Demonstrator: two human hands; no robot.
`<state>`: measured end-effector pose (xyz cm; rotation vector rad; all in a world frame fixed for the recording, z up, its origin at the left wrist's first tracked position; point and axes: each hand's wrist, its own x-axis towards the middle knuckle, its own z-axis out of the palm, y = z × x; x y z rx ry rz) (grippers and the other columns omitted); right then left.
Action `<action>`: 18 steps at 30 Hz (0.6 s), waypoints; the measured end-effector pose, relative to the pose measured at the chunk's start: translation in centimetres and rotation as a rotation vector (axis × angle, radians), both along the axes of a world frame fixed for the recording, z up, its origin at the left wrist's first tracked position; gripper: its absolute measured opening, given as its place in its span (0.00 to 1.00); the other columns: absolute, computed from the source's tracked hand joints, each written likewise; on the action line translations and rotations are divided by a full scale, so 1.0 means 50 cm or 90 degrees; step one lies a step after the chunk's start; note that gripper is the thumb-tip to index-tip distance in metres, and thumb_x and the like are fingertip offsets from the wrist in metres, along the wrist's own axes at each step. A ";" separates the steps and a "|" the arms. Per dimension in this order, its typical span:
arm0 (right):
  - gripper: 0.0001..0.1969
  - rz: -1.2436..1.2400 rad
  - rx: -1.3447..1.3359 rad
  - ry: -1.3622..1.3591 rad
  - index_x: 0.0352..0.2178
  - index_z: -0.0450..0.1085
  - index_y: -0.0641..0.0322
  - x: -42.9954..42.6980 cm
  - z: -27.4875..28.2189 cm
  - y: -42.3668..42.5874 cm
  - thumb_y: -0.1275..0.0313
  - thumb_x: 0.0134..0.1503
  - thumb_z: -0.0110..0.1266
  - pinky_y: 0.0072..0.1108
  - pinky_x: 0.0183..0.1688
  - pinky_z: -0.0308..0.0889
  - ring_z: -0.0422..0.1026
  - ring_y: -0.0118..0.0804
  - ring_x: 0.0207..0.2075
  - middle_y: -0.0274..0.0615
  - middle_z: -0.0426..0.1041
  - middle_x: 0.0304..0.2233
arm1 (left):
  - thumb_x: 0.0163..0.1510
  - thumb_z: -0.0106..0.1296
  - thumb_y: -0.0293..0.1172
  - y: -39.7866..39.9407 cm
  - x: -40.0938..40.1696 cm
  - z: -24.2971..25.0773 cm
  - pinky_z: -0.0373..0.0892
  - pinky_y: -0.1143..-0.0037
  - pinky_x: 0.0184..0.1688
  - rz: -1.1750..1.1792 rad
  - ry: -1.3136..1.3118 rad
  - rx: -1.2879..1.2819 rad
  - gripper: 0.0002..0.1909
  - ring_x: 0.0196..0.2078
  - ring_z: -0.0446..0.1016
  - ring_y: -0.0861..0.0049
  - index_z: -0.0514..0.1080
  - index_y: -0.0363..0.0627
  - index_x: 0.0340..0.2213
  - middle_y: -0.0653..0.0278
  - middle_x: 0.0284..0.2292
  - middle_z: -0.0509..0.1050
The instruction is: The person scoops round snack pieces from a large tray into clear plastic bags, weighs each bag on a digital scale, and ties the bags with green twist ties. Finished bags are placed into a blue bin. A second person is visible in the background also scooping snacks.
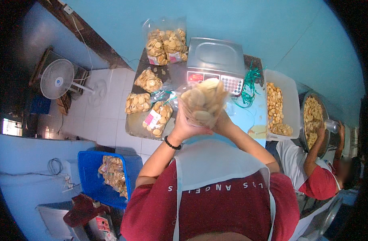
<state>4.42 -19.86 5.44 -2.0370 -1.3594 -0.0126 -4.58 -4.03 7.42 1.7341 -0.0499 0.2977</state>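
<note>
A clear plastic bag of round chips (pixel 202 101) is held up in front of my chest, above the near side of the table. My left hand (pixel 184 123), with a black bead bracelet at the wrist, grips its left side and underside. On the right side my right hand (pixel 222 120) supports it, its fingers mostly hidden behind the bag. Just beyond stands a digital scale (pixel 215 57) with a steel pan and a lit red display, partly covered by the bag. To the left lie several filled bags, among them a labelled bag (pixel 157 118).
Two open-topped filled bags (pixel 165 45) stand left of the scale. Green ties (pixel 248 86) lie to its right. A plastic tub of chips (pixel 281 105) adjoins the table. A co-worker (pixel 319 177) reaches into a metal pot (pixel 313 120). A blue bin (pixel 102 180) holds bags; a fan (pixel 58 79) stands left.
</note>
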 end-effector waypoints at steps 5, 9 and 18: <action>0.31 0.058 -0.096 0.139 0.52 0.65 0.58 -0.001 -0.024 -0.022 0.61 0.46 0.64 0.34 0.57 0.60 0.64 0.52 0.55 0.50 0.66 0.53 | 0.15 0.79 0.41 0.007 -0.035 -0.126 0.58 0.65 0.62 0.011 -0.081 0.258 0.74 0.60 0.59 0.58 0.43 0.41 0.61 0.52 0.57 0.57; 0.30 0.046 -0.012 0.280 0.51 0.67 0.55 0.000 -0.029 -0.049 0.64 0.45 0.65 0.34 0.55 0.63 0.67 0.50 0.52 0.47 0.69 0.50 | 0.17 0.79 0.40 0.006 -0.048 -0.203 0.57 0.65 0.62 0.026 -0.056 0.073 0.71 0.60 0.58 0.57 0.45 0.41 0.60 0.52 0.58 0.57; 0.11 0.093 -0.063 0.126 0.38 0.72 0.56 0.019 0.045 -0.038 0.71 0.51 0.56 0.32 0.45 0.67 0.72 0.47 0.44 0.45 0.73 0.40 | 0.25 0.75 0.34 0.068 -0.035 -0.140 0.59 0.64 0.60 -0.076 -0.014 0.191 0.49 0.59 0.62 0.58 0.64 0.43 0.52 0.54 0.56 0.64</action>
